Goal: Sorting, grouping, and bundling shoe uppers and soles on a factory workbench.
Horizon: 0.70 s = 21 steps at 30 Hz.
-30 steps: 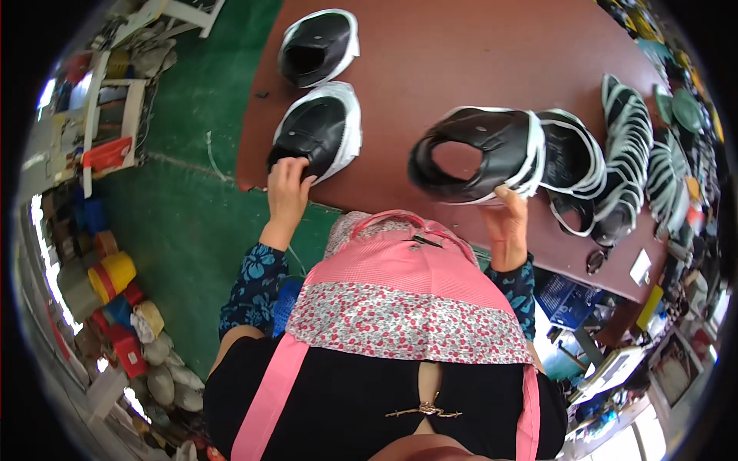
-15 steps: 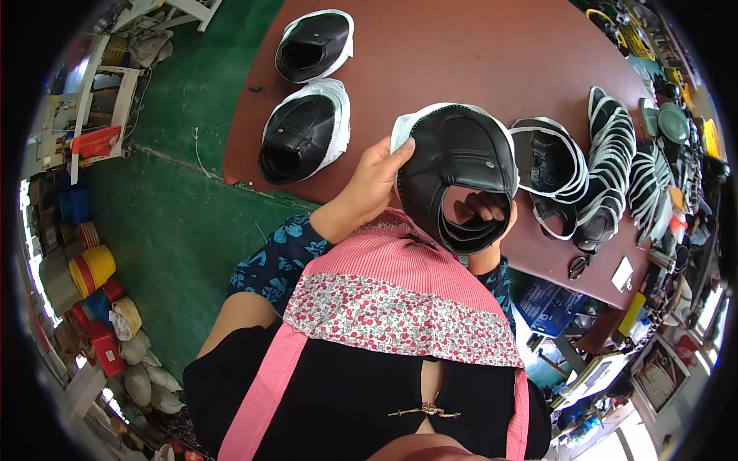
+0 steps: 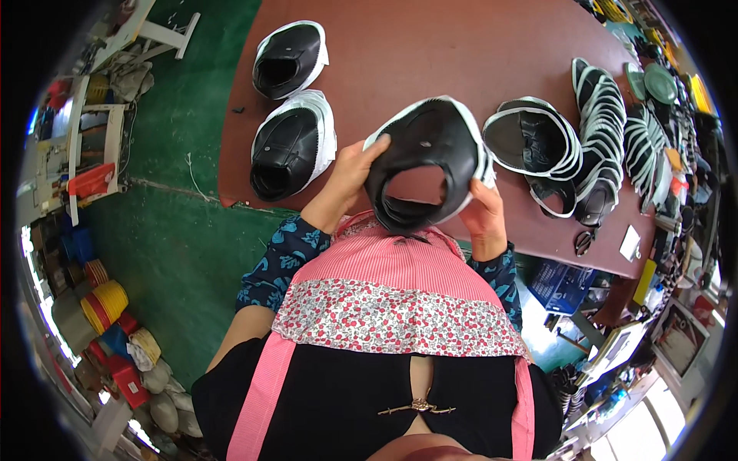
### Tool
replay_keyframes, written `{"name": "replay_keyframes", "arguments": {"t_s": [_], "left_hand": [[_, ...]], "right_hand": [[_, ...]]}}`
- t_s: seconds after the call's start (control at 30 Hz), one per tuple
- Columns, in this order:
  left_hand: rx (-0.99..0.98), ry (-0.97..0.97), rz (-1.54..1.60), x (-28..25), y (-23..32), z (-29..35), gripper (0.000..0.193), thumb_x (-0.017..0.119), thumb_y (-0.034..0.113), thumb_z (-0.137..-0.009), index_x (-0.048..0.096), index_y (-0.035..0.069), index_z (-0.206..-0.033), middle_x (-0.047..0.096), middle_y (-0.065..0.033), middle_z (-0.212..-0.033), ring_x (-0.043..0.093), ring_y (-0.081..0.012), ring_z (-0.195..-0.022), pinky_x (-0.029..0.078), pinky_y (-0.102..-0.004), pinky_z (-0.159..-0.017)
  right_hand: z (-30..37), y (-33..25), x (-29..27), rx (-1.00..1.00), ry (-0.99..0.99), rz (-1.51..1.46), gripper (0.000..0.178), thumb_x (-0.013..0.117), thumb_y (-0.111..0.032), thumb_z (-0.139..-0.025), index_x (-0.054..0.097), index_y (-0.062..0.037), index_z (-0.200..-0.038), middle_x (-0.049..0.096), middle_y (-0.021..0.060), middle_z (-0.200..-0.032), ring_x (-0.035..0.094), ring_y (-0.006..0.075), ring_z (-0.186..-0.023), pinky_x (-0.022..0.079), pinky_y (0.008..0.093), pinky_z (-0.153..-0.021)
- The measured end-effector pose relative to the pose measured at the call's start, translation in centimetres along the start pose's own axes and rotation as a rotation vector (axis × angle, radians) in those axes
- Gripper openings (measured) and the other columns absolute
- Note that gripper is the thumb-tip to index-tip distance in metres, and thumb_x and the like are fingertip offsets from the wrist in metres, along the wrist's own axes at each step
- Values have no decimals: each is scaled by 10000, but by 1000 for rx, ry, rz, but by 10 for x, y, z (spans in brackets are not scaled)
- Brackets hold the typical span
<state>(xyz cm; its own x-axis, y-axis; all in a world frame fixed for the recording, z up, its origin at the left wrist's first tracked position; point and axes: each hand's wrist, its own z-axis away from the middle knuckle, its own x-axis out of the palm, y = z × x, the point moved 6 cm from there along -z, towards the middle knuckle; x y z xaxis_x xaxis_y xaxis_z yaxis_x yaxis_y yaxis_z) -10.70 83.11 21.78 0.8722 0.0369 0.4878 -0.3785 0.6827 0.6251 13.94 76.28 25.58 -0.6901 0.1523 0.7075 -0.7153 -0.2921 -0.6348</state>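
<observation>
Between my two hands is a black leather shoe upper [image 3: 442, 142] with a white lining edge, held above the near side of the table, its foot opening toward me. My left hand [image 3: 357, 170] grips its left edge, thumb on top. The right edge is pinched by my right hand [image 3: 484, 209], whose other fingers are partly hidden beneath. Two similar uppers, a far one [image 3: 288, 61] and a nearer one [image 3: 286, 150], lie on the table to the left. On the right sits a small stack of open uppers [image 3: 530, 138].
A long row of nested black-and-white uppers [image 3: 600, 115] runs along the right of the brown table [image 3: 430, 46]. Scissors [image 3: 583, 243] and a white card [image 3: 630, 243] lie near its right corner. Below that stands a blue crate [image 3: 560, 286]. Yellow baskets [image 3: 104, 303] are at far left.
The shoe upper has turned and tilted in my hands, and its opening has swung left. My right hand has come out from behind it to the right edge. The whole view has shifted slightly.
</observation>
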Motion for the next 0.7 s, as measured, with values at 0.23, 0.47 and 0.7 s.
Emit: {"name": "replay_keyframes", "arguments": {"t_s": [0.23, 0.47, 0.7], "left_hand": [[828, 88, -875, 21, 57, 56, 224, 773, 229, -1042, 724, 10, -1040, 715, -133, -1006, 694, -295, -906, 555, -376, -828], [1261, 300, -1077, 16, 138, 66, 259, 894, 12, -870, 742, 22, -1079, 737, -143, -1011, 736, -321, -883, 592, -385, -796], [1190, 393, -1811, -138, 197, -87, 144, 767, 193, -964, 729, 136, -1090, 699, -62, -1025, 719, -314, -941, 582, -460, -801]], "right_hand": [[-11, 17, 34, -1, 224, 433, 312, 694, -207, -1119, 669, -49, -1388, 707, 7, -1228, 661, 138, -1116, 528, 317, -943], [-46, 5, 60, -6, 211, 428, 382, 621, -283, -1166, 674, 51, -1342, 794, 117, -1164, 774, 189, -1020, 623, 314, -894], [-45, -5, 67, -115, 176, 445, 333, 604, -219, -1155, 669, 53, -1336, 804, 154, -1181, 781, 228, -1052, 622, 379, -973]]}}
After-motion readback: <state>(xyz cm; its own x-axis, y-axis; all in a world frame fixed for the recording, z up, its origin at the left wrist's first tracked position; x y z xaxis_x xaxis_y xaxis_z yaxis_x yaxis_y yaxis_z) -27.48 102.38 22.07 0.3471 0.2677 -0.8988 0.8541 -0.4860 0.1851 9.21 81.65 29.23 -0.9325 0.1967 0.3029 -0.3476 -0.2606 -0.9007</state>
